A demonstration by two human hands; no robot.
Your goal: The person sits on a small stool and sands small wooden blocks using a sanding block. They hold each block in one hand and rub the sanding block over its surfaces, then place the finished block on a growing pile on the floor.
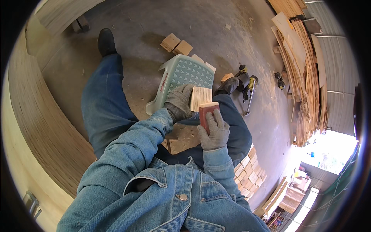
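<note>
In my gloved left hand (180, 102) is a pale wood block (201, 98) with a layered, striped face turned up. It is held above a light green plastic stool (192, 72) with a patterned top. My right hand (215, 133), gloved in grey too, grips a sanding block (208, 113) with a reddish-brown face and a wood-coloured top end. The sanding block's upper end is at the near right corner of the wood block; whether they touch I cannot tell. My fingers are closed around both pieces.
Several wood blocks (182, 47) lie on the floor beyond the stool. Yellow-and-black power tools (247, 83) lie to the right of my foot. A stack of small blocks (249, 170) stands by my right side. Long boards (303, 58) lean at the right wall; stacked sheets (40, 123) rise at left.
</note>
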